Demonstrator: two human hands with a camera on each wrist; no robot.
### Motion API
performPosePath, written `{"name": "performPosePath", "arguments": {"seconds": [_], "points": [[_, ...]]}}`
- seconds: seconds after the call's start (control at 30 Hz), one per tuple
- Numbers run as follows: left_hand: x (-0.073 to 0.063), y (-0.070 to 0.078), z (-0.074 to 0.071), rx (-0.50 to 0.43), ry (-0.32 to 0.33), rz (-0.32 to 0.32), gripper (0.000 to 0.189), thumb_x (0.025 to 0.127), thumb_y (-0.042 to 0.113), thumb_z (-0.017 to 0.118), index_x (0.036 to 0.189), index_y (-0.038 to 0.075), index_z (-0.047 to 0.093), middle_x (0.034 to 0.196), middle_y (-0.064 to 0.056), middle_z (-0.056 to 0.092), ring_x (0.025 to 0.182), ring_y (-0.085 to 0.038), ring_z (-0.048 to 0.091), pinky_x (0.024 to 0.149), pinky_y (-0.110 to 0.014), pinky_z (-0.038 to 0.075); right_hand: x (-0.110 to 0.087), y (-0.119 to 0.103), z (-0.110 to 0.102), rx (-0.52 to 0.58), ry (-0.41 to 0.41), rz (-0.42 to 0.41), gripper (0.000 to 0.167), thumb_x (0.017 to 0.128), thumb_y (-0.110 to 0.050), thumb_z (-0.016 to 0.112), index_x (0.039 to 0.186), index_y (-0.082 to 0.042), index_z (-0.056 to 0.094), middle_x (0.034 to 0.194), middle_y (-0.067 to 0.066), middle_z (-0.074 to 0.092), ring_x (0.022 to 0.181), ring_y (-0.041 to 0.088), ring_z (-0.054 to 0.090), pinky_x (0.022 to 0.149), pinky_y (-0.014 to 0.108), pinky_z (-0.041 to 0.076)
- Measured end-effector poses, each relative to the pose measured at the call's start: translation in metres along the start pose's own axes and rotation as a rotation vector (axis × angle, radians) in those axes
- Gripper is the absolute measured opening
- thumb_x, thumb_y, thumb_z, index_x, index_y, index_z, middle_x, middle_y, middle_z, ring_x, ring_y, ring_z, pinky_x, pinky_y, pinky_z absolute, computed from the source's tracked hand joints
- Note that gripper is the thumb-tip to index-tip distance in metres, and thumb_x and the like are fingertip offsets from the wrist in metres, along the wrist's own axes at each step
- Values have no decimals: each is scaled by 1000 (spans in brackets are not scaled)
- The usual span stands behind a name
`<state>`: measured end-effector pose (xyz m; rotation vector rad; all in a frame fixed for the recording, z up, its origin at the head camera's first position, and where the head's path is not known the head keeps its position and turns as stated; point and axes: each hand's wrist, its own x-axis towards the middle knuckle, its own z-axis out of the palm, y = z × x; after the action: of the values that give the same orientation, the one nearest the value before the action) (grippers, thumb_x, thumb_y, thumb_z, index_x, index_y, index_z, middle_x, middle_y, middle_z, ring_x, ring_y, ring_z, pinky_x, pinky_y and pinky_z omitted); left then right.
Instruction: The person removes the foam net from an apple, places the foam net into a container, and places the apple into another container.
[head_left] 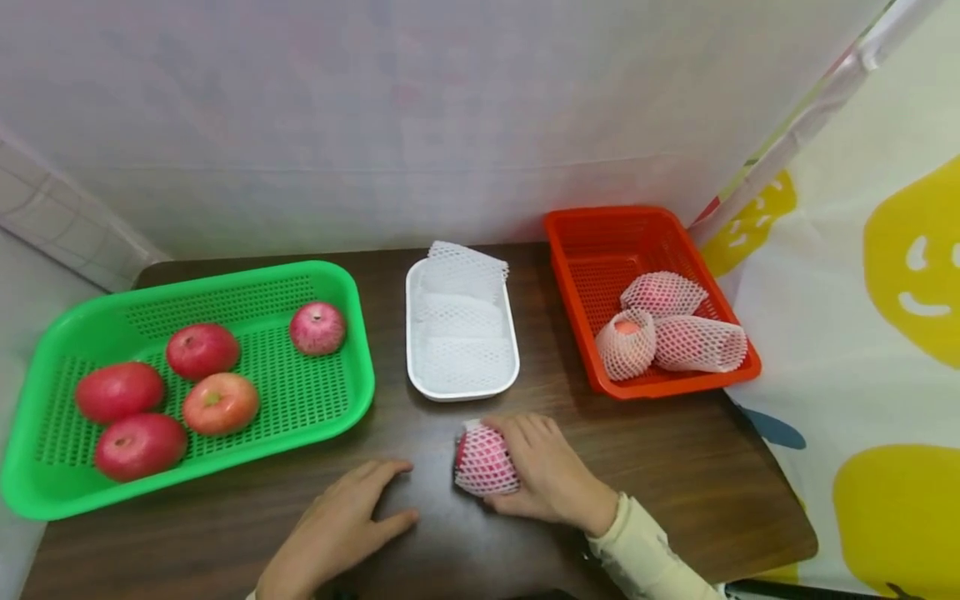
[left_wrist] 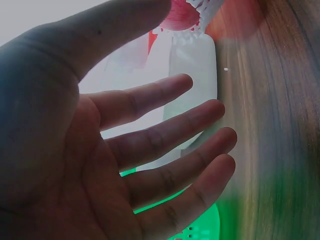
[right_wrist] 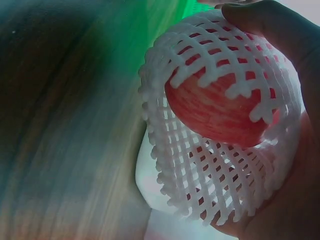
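Note:
A red apple (right_wrist: pixel 215 107) sits inside a white foam net sleeve (head_left: pixel 486 461), low over the front middle of the table. My right hand (head_left: pixel 542 471) grips the netted apple from its right side, thumb and fingers curled round it. In the right wrist view the sleeve's end gapes and bare red skin shows through. To the left of the apple, my left hand (head_left: pixel 341 521) is held apart from it with thumb and fingers spread. The left wrist view shows that palm (left_wrist: pixel 75 165) holding nothing.
At left, a green basket (head_left: pixel 358 350) holds several bare red apples (head_left: pixel 202 350). White foam nets (head_left: pixel 461 321) lie in a white tray (head_left: pixel 412 350) at the middle back. A red basket (head_left: pixel 570 283) at right contains three netted fruits (head_left: pixel 663 293). Cloth walls (head_left: pixel 315 125) enclose the table.

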<state>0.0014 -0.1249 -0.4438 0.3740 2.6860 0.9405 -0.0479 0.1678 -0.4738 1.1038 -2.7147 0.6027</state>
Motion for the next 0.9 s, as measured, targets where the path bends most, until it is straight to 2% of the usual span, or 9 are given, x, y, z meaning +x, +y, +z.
{"name": "performPosePath", "arguments": {"seconds": [0.1, 0.27, 0.33, 0.4, 0.57, 0.67, 0.83, 0.9], "points": [[2, -1, 2, 3, 63, 37, 40, 88, 35, 78, 123, 19, 68, 123, 6, 65, 116, -21, 60, 95, -47, 49, 2, -2, 0, 7, 1, -9, 92, 66, -51, 83, 139, -6, 48, 119, 6, 59, 108, 22, 55, 95, 44, 43], [13, -3, 6, -85, 302, 182, 19, 85, 13, 81, 101, 18, 75, 97, 12, 68, 88, -6, 65, 75, -33, 55, 7, -3, -2, 25, 27, -65, 94, 66, -50, 85, 139, -7, 46, 126, 7, 58, 111, 23, 55, 94, 46, 44], [18, -2, 8, -139, 347, 206, 19, 82, 9, 83, 97, 19, 75, 91, 13, 66, 80, -2, 63, 69, -29, 54, 10, -5, -3, 37, 30, -82, 94, 66, -51, 85, 140, -7, 46, 128, 7, 57, 112, 23, 55, 94, 46, 45], [22, -2, 10, -181, 336, 211, 19, 83, 11, 83, 97, 19, 74, 90, 12, 66, 78, -2, 62, 67, -27, 54, 12, -7, -3, 49, 28, -98, 94, 67, -51, 85, 140, -8, 45, 129, 7, 57, 113, 23, 55, 94, 45, 45], [25, -2, 15, -277, 207, 231, 29, 86, 22, 82, 112, 13, 72, 96, 4, 69, 83, -11, 64, 71, -28, 55, 16, -14, -1, 73, 13, -116, 93, 69, -52, 84, 141, -8, 45, 131, 7, 56, 116, 23, 54, 97, 44, 44], [25, -4, 18, -322, 160, 241, 41, 84, 25, 83, 120, 10, 69, 99, 2, 68, 84, -14, 65, 72, -28, 55, 17, -16, 0, 86, 14, -117, 92, 69, -51, 85, 140, -8, 45, 130, 7, 56, 116, 22, 54, 98, 44, 44], [27, -5, 23, -368, 110, 236, 57, 78, 21, 87, 126, 3, 64, 101, 2, 66, 84, -16, 64, 71, -30, 55, 18, -21, 4, 92, 10, -141, 92, 67, -52, 86, 139, -10, 46, 131, 5, 56, 117, 21, 53, 98, 42, 44], [29, -5, 25, -375, 81, 241, 59, 75, 18, 87, 127, 3, 62, 103, 2, 65, 85, -14, 63, 72, -31, 55, 19, -24, 7, 84, 4, -167, 93, 67, -52, 85, 140, -10, 46, 131, 5, 55, 118, 20, 53, 98, 41, 44]]}}
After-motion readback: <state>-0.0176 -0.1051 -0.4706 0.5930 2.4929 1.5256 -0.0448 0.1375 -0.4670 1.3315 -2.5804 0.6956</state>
